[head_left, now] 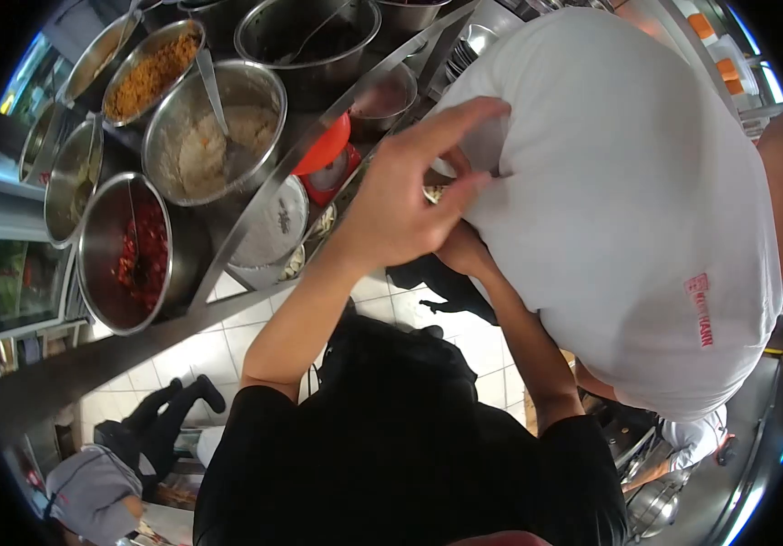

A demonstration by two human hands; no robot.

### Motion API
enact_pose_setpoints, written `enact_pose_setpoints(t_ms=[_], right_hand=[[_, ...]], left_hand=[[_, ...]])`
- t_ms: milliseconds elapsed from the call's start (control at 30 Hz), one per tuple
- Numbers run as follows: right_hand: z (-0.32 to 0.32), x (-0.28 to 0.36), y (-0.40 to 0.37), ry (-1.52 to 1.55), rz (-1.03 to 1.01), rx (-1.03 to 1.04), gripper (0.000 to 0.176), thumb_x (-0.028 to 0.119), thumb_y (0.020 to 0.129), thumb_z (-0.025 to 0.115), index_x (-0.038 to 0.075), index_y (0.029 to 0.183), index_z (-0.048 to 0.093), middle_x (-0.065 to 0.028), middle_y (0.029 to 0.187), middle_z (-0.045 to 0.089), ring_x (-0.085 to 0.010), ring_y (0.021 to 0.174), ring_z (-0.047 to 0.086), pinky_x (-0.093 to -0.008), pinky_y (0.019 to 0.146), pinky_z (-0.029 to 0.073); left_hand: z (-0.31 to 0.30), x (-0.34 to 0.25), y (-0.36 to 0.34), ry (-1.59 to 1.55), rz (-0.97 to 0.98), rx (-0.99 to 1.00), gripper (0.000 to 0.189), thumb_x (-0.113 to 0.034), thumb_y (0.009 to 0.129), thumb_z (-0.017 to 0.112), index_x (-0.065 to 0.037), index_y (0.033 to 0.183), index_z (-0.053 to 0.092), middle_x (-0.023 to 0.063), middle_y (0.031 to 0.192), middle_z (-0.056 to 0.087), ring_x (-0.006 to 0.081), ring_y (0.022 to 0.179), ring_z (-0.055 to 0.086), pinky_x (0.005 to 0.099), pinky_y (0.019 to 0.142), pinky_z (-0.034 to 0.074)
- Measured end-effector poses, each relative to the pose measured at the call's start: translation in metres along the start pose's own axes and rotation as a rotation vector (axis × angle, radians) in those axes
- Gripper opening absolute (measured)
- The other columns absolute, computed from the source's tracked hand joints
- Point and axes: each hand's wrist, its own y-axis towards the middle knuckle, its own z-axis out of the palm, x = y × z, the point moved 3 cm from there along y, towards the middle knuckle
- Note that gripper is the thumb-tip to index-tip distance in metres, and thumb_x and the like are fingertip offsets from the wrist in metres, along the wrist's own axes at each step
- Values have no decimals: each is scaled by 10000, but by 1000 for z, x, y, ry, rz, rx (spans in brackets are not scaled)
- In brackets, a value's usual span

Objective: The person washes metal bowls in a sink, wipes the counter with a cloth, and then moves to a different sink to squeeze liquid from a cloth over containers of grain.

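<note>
Commercial kitchen: steel bowls (103, 227) of prepared ingredients, spoons (212, 91), red scale (326, 187), tiled floor (212, 353), co-workers (628, 182).

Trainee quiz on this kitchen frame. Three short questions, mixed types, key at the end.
1. Multiple choice: which utensil sits in the steel bowl of pale mixture?
a) whisk
b) metal spoon
c) tongs

2. True or false: part of the right hand is hidden from view.

3. Fill in the blank: of the camera wearer's two hands, the ____ one is nearer the bowl of red pieces.

Key:
1. b
2. True
3. left
</note>
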Motion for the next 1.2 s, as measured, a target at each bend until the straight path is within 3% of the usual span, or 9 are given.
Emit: enact_pose_setpoints(t_ms=[300, 400, 600, 667, 767, 900, 1033, 1100, 1200], right_hand=[[4, -68, -15, 262, 210, -17, 306, 175, 832, 557, 54, 1112, 529, -90, 1013, 603, -176, 873, 586, -307, 736, 465], [1, -95, 11, 567, 271, -134, 297, 171, 829, 555, 54, 1102, 535, -84, 1000, 606, -165, 857, 587, -301, 721, 465], [20, -140, 114, 769, 392, -596, 235, 101, 817, 536, 67, 1050, 534, -49, 893, 616, -111, 774, 580, -247, 649, 444], [5, -161, 148, 814, 75, -945, 220, 75, 796, 547, 57, 1015, 541, -49, 835, 614, -111, 661, 566, -224, 549, 436], [-46, -164, 178, 861, 74, -1290, 198, 6, 758, 530, 18, 955, 539, -68, 733, 577, -109, 605, 540, -215, 531, 433], [-127, -208, 175, 1036, 143, -1407, 216, 28, 768, 534, 12, 984, 532, -67, 664, 574, -100, 547, 523, -221, 493, 405], [-216, -261, 158, 106, 372, -1408, 226, 214, 778, 578, 57, 938, 610, -58, 650, 612, -115, 545, 550, -279, 518, 427], [-267, -301, 170, -371, 405, -1268, 195, 242, 809, 565, 55, 768, 603, -34, 550, 560, -129, 509, 526, -285, 509, 417], [-304, -381, 222, -518, 432, -937, 275, 298, 807, 529, 38, 777, 614, -152, 660, 607, -298, 609, 592, -402, 559, 449]], left_hand=[[35, -11, 7, -89, -94, 251, 703, -22, 659, 624, 29, 1298, 336, 219, 1248, 452, 232, 666, 569, 276, 604, 492], [50, -10, 17, -58, 88, 213, 666, -36, 691, 620, -33, 1308, 368, 198, 1144, 538, 206, 689, 604, 299, 682, 503], [74, -1, 5, -130, -1, 536, 669, -26, 694, 617, -71, 1314, 370, 148, 1289, 444, 229, 799, 622, 313, 757, 503], [58, 29, -19, -360, -320, 794, 639, -51, 705, 620, -67, 1302, 391, 114, 1289, 460, 216, 832, 624, 337, 797, 486], [13, 77, -55, -271, -632, 573, 530, -72, 738, 592, -25, 1245, 445, 103, 1231, 516, 181, 846, 612, 320, 814, 458], [-20, 119, -113, -202, -927, 289, 427, -52, 777, 526, 0, 1198, 478, 100, 1196, 538, 160, 884, 592, 291, 838, 426], [-20, 136, -109, -148, -1165, 193, 394, -96, 793, 517, 11, 1172, 492, 97, 1176, 548, 162, 912, 579, 296, 855, 414], [-14, 153, -93, -107, -1185, 214, 385, -53, 775, 492, 2, 1155, 505, 92, 1151, 561, 163, 921, 574, 297, 865, 406], [1, 183, -57, -27, -1273, 247, 393, -31, 760, 482, -5, 1151, 510, 88, 1139, 566, 163, 930, 569, 299, 865, 405]])
